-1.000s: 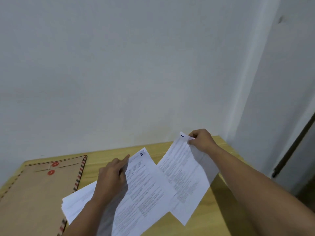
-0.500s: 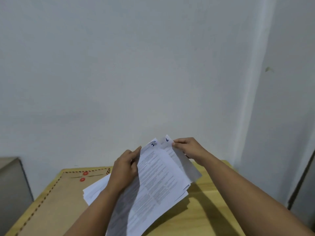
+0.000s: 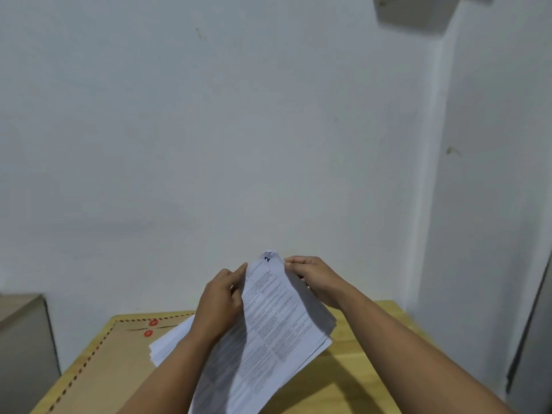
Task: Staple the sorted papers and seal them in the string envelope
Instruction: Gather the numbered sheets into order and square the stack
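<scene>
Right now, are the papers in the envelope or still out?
Out. Both hands, left hand and right hand, hold the papers above the table, while the envelope lies flat beneath.

White papers (image 3: 274, 318) with black print, brown envelope (image 3: 104, 369) with red-dashed border, tan wooden table (image 3: 358, 369).

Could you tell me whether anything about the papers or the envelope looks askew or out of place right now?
The papers held by the left hand and right hand are fanned unevenly, edges not squared. Some sheets lie over the string envelope, flat on the table.
</scene>
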{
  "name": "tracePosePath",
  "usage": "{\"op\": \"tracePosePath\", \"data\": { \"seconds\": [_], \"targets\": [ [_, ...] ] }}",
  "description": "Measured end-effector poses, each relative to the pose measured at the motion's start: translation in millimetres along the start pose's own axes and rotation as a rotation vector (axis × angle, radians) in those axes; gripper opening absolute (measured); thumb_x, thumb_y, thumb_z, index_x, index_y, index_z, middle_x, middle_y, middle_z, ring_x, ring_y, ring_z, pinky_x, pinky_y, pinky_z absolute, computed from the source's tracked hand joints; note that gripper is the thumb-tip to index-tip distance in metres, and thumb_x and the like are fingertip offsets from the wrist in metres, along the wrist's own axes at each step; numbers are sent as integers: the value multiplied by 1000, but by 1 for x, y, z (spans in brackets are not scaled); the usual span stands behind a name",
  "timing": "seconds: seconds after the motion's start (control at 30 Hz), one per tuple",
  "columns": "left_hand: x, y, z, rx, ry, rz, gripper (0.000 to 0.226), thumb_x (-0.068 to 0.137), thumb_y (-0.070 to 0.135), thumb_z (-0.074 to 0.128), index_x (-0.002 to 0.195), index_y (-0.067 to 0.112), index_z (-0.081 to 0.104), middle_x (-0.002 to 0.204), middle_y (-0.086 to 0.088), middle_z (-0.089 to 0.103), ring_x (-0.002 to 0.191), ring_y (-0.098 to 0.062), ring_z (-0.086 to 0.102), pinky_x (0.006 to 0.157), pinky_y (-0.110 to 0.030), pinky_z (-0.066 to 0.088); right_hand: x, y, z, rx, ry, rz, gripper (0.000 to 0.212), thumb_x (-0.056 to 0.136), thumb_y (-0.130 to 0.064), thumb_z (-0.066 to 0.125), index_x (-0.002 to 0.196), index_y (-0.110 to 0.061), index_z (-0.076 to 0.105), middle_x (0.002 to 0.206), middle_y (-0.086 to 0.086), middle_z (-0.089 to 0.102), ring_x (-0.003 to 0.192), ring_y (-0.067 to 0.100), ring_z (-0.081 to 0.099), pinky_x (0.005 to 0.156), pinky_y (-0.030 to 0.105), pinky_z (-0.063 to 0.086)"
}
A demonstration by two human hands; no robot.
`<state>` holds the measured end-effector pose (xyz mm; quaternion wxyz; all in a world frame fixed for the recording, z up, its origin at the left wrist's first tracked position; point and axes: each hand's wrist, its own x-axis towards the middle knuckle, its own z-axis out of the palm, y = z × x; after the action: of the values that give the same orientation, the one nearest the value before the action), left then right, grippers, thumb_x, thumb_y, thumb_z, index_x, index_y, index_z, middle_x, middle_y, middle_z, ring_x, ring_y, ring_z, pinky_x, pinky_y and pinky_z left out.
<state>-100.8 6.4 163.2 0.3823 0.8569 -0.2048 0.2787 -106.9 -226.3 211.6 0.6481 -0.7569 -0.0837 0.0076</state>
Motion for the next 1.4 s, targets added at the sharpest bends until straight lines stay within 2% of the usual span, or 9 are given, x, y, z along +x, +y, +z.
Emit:
{"op": "tracePosePath", "data": {
  "seconds": [0.17,0.37,0.53,0.67,0.87,0.97,1.07,1.23,1.4],
  "targets": [
    [0,7,-2,-21,-5,-10,53,98,5,53,131,45,63,88,-5,58,83,-15,57,74,-31,48,-2,0,-3,-156,-6,-114,18,94,-9,70,108,-13,79,105,9,81,98,26,78,93,42,61],
    [3,2,1,-87,-52,-112,48,99,20,56,145,35,55,122,8,62,105,-7,60,92,-36,53,0,-3,-15,-190,-14,-145,18,94,-8,69,105,-15,81,103,8,81,97,28,77,92,44,60],
    [-1,15,6,-153,-143,-102,56,100,17,55,142,52,44,101,8,66,85,-4,63,72,-20,49,-1,3,-28,-200,35,-149,29,92,-4,69,115,-18,78,100,7,81,91,26,79,80,32,62],
    [-8,20,20,-165,-65,-151,30,99,10,51,114,36,50,89,3,66,65,-12,58,61,-29,47,-4,21,-40,-225,217,-153,31,86,-7,75,114,-21,73,76,2,74,68,8,66,71,23,49],
    [-14,16,37,-237,122,-328,18,99,7,51,104,23,46,97,5,62,81,-19,61,65,-34,46,-16,61,-60,-43,509,-201,26,81,1,81,87,-11,59,96,5,78,90,12,71,80,22,53],
    [-13,13,45,-257,156,-363,17,98,3,52,103,19,48,96,4,61,90,-12,59,66,-29,45,-21,77,-66,91,442,-87,20,81,-7,85,79,-12,66,98,1,75,88,17,68,74,31,51],
    [-11,9,53,-277,196,-396,21,95,-2,51,89,18,54,90,0,64,78,-21,59,61,-32,43,-28,87,-63,183,360,4,9,82,-12,86,84,-9,78,89,4,71,80,16,67,64,32,51],
    [-11,10,61,-333,290,-481,27,94,-5,49,81,14,63,91,-3,70,69,-6,59,60,-26,40,-34,98,-54,280,300,44,12,85,-5,81,96,-3,81,95,8,76,86,20,71,74,36,60],
    [-9,17,67,-398,419,-496,36,96,-4,46,81,17,70,101,4,66,92,-13,65,72,-18,41,-35,105,-44,46,151,131,15,87,-2,76,95,-12,84,97,2,81,88,10,72,76,27,56]
  ]
}}
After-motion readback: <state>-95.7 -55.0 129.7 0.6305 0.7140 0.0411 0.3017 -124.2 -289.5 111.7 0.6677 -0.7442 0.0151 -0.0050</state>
